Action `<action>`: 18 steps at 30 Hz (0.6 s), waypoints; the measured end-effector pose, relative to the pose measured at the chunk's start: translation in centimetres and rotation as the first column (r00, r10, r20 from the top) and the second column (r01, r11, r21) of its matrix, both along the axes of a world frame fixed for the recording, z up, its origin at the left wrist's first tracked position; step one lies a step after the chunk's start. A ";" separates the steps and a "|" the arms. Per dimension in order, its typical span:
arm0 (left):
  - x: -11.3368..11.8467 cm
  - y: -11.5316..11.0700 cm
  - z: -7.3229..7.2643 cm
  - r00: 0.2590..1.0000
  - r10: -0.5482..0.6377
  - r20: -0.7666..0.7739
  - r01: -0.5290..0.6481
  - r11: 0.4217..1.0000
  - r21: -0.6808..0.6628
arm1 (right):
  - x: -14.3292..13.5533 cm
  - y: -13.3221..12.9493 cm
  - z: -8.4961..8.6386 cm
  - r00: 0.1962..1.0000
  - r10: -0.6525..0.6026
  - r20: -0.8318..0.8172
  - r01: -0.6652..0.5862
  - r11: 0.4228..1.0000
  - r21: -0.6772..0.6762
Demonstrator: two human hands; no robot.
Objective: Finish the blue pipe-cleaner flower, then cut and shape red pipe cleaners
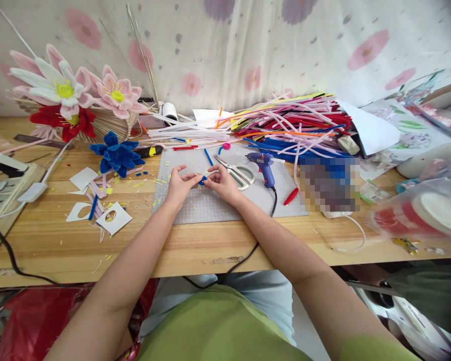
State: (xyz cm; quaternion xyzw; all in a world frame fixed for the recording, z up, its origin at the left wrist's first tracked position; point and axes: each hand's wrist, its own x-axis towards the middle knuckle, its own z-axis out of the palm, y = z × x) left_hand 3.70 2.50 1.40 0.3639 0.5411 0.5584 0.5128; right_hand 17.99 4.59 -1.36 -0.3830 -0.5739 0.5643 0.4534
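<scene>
Both of my hands meet over the grey cutting mat (225, 209). Between the fingertips is a small blue fuzzy piece (202, 182), apparently pipe cleaner, mostly covered by the fingers. My left hand (179, 185) pinches it from one side, and my right hand (224, 184) is closed on it from the other. Just right of my right hand lie scissors (241, 175) with pale handles. Behind the hands, a loose blue pipe cleaner (208, 157) rests on the mat. A purple glue gun (263, 168) stands farther right.
A blue fuzzy flower (117, 154) sits left of the mat, near paper squares with holes (115, 218). Pink, white and red flowers (63, 90) stand at back left. Bundled pipe cleaners (285, 120) fill the back. A bagged cup (424, 213) is at right; a black cord (244, 260) crosses the table edge.
</scene>
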 end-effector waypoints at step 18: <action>-0.9 0.0 -0.6 0.994 -0.101 -0.032 0.101 0.995 0.002 | 0.3 0.1 0.0 0.999 0.003 -0.036 -0.003 1.000 0.007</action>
